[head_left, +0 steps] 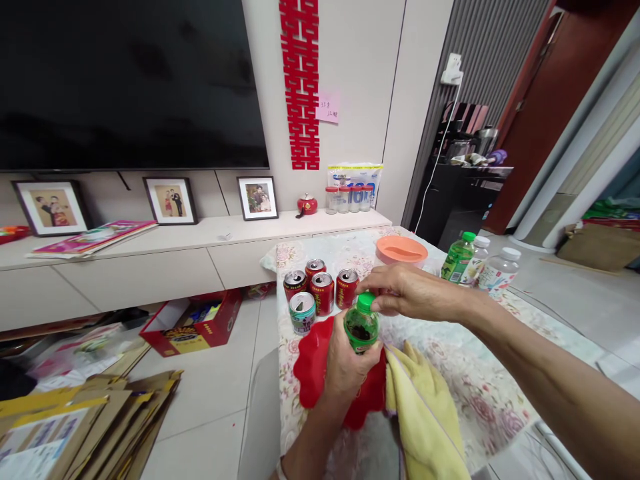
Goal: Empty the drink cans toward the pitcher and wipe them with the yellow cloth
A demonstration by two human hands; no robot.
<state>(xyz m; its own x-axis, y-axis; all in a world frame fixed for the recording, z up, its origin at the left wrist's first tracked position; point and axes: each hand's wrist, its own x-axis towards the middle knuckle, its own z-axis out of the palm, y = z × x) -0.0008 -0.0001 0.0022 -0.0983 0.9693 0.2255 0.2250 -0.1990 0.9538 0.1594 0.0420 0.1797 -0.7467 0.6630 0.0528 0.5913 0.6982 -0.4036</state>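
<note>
My left hand (350, 363) is wrapped round the body of a small green bottle (361, 329) with dark contents, held upright over a red plate (314, 365). My right hand (413, 291) comes in from the right and pinches the bottle's green cap (365, 301) with its fingertips. A yellow cloth (425, 407) lies just right of the plate on the floral tablecloth (480, 380). Several opened drink cans (323, 288), red ones and one teal, stand close behind the bottle.
An orange lid or bowl (401, 250) sits behind the cans. Three more plastic bottles (475, 263) stand at the table's right side. A low cabinet (150, 260) with framed photos runs along the wall. Flattened cardboard (85, 420) and a red box (193, 323) lie on the floor at left.
</note>
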